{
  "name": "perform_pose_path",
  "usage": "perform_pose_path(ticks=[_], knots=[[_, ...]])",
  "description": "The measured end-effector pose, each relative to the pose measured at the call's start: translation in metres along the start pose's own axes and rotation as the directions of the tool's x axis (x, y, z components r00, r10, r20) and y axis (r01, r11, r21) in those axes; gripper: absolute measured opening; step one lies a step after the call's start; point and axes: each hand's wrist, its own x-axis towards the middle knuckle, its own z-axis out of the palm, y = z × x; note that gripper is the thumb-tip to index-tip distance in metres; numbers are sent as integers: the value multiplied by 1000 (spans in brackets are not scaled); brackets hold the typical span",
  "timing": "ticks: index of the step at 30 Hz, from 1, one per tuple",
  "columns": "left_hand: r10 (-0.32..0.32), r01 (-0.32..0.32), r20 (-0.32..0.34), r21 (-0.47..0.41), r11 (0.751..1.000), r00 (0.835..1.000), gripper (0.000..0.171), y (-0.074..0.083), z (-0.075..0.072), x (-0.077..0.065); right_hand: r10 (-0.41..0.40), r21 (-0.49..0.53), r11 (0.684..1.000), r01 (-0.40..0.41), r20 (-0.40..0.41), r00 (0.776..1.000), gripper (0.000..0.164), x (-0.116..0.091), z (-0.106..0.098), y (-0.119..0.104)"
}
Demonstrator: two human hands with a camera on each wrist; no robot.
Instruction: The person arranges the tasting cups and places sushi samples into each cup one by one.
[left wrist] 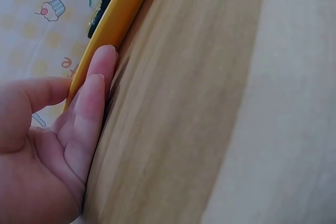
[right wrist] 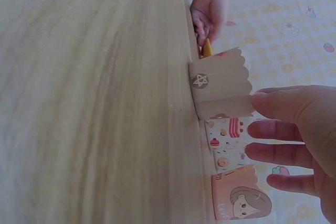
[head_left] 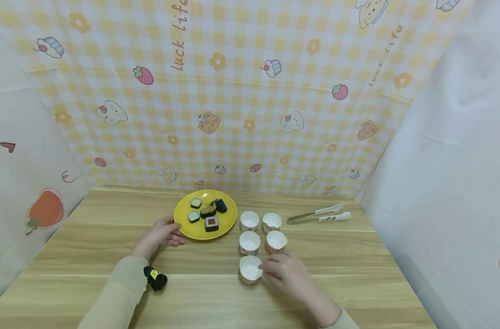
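My left hand (head_left: 165,231) grips the near-left rim of a yellow plate (head_left: 199,234), thumb at the upper edge and fingers below it. On the plate sit several sushi pieces, among them a square roll with a red centre (head_left: 211,223) and a dark blue piece (head_left: 221,205). My right hand (head_left: 289,274) is at the nearest paper baking cup (head_left: 250,269), its thumb tip right at the scalloped rim. In the right wrist view its fingers (right wrist: 281,153) are spread and fairly straight. That cup stands upright on the wooden table.
Behind the nearest cup, more upright paper cups (head_left: 249,243) stand in two columns, right of the plate. Tongs with white tips (head_left: 319,214) lie at the back right. A patterned cloth (head_left: 233,100) hangs along the table's far edge. A black device (head_left: 156,278) is by my left wrist.
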Motion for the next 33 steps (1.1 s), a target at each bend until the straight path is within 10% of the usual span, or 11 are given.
perform_pose_path(ticks=[19, 33], knots=[[18, -18, 10, -4, 1000, 1000, 50, -4, -3, 3, 119, -8, 993, -122, -146, 982, 24, 2, -17, 18], [18, -18, 10, -3, 1000, 1000, 50, -1, -2, 1, 466, 0, 880, -475, -195, 863, 11, -4, -25, 44]])
